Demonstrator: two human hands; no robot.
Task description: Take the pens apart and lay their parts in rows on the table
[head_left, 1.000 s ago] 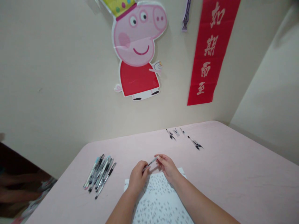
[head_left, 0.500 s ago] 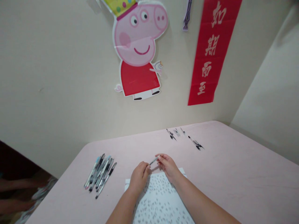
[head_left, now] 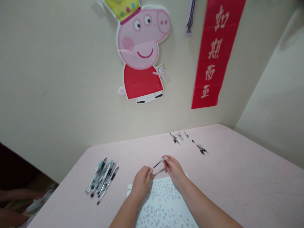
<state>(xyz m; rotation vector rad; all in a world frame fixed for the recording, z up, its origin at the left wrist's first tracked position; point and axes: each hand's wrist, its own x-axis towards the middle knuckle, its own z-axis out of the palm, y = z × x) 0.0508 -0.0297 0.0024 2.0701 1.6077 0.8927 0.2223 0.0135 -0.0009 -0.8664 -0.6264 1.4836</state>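
A slim pen [head_left: 158, 163] with a dark stretch along its middle slants up to the right between my two hands, above the far edge of a sheet of paper. My left hand [head_left: 142, 180] is closed, pinching its lower left end. My right hand [head_left: 173, 167] pinches the upper right end, with its thumb and fingers partly covering it. Whether the pen is in one piece or drawn apart, I cannot tell. Under my forearms lies the white sheet [head_left: 163, 205], covered with rows of small dark marks.
On the left of the pink tabletop [head_left: 242, 177] lies a pile of several pens [head_left: 103, 177]. Pen parts [head_left: 199, 147] and other small black pieces [head_left: 175, 138] lie near the back edge by the wall. A person's limbs [head_left: 19, 202] show at the far left.
My right hand has moved slightly up and right, away from my left hand. More of the pen's dark stretch now shows between them. The view has tilted a little.
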